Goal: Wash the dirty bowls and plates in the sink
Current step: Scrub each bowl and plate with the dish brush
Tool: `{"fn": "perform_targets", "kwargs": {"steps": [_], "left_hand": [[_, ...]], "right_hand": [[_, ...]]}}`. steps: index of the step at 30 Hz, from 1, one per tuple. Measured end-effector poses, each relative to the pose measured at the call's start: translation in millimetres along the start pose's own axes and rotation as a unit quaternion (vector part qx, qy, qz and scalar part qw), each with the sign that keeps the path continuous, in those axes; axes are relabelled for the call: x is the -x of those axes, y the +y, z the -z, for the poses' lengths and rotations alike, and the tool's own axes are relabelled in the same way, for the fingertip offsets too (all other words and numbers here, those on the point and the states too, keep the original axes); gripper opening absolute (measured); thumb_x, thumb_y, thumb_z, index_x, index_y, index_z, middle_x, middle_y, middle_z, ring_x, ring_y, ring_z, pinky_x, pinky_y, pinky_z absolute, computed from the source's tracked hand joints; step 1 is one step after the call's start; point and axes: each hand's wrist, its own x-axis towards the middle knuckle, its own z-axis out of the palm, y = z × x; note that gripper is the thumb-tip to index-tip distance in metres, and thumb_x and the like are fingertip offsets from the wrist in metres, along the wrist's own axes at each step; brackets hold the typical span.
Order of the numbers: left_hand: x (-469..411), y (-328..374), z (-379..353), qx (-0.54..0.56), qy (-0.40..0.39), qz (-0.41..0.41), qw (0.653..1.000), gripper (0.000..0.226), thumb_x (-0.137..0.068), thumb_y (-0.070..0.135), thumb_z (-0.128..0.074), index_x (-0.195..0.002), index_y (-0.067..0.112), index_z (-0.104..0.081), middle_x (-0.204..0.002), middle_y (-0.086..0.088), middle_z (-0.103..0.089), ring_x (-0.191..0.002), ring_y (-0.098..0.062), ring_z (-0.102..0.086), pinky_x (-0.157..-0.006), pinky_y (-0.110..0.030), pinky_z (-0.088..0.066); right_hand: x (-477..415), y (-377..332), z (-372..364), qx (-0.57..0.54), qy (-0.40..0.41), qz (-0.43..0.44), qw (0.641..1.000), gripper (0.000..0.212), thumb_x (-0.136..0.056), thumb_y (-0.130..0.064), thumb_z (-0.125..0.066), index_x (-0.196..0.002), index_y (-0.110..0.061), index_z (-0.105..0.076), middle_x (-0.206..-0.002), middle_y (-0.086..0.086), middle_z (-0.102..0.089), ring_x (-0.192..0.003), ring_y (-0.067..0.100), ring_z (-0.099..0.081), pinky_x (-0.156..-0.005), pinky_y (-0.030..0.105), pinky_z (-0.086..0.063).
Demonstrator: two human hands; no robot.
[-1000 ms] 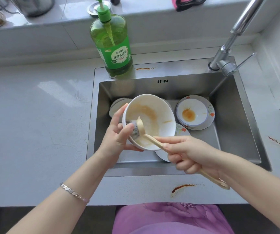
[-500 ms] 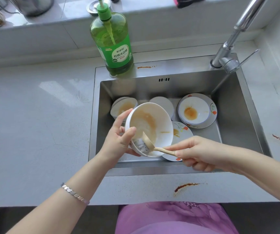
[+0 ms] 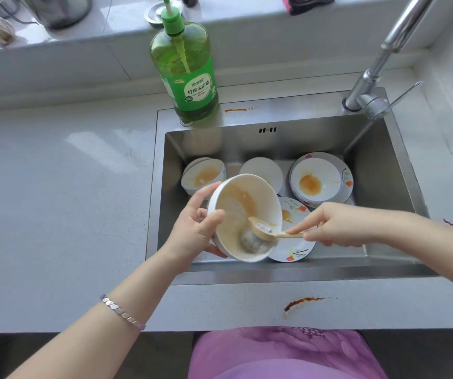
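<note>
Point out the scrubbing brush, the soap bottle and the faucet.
scrubbing brush (image 3: 258, 224): head view, wooden head.
soap bottle (image 3: 192, 90): head view, label.
faucet (image 3: 368, 77): head view, lower spout tube.

One cam only, head-worn, looking fwd & steeply down across the near edge of the counter (image 3: 56, 214) into the sink (image 3: 247, 144). Sits close, wide-angle: faucet (image 3: 370, 77) at the sink's far right corner, ledge (image 3: 110, 20) up top, wearer's lap (image 3: 282, 354) at btm.
</note>
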Motion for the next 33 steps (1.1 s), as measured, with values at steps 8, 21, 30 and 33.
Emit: {"fn": "perform_targets", "kwargs": {"steps": [8, 21, 30, 33], "left_hand": [[-3, 4, 0, 0.027, 0.036, 0.045, 0.998, 0.043, -0.092, 0.013, -0.051, -0.127, 0.038, -0.047, -0.088, 0.0, -0.062, -0.076, -0.023, -0.066, -0.058, -0.054, -0.057], [-21, 29, 19, -0.019, -0.13, 0.048, 0.99, 0.051, -0.057, 0.049, -0.06, -0.108, 0.047, -0.061, -0.109, 0.003, -0.063, -0.092, -0.027, -0.068, -0.054, -0.049, -0.056], [-6, 5, -16, 0.055, -0.001, -0.052, 0.997, 0.067, -0.06, 0.035, -0.074, -0.117, 0.043, -0.042, -0.105, -0.001, -0.067, -0.093, -0.019, -0.065, -0.078, -0.037, -0.056], [12, -18, -48, 0.139, 0.041, -0.066, 0.987, 0.081, -0.067, 0.015, -0.07, -0.129, 0.049, -0.03, -0.107, 0.003, -0.064, -0.099, -0.01, -0.065, -0.085, -0.032, -0.056]], "right_hand": [[4, 24, -11, 0.05, 0.285, 0.118, 0.95, 0.038, -0.095, -0.028, -0.048, -0.112, -0.062, -0.048, -0.08, -0.016, -0.069, -0.061, -0.003, -0.056, -0.066, 0.025, -0.048], [-21, 10, -57, -0.524, 0.189, 0.106, 0.824, 0.05, -0.084, -0.003, -0.064, -0.112, -0.044, -0.055, -0.061, 0.002, -0.05, -0.036, 0.006, -0.02, -0.034, 0.014, -0.018], [-30, -7, -65, -0.588, 0.303, 0.017, 0.75, 0.063, -0.08, 0.004, -0.057, -0.129, -0.036, -0.052, -0.069, 0.006, -0.056, -0.039, 0.007, -0.02, -0.034, 0.016, -0.022], [-34, -13, -69, -0.603, 0.314, 0.007, 0.733, 0.064, -0.079, 0.003, -0.056, -0.13, -0.035, -0.053, -0.07, 0.008, -0.056, -0.037, 0.007, -0.019, -0.033, 0.016, -0.022]]}}
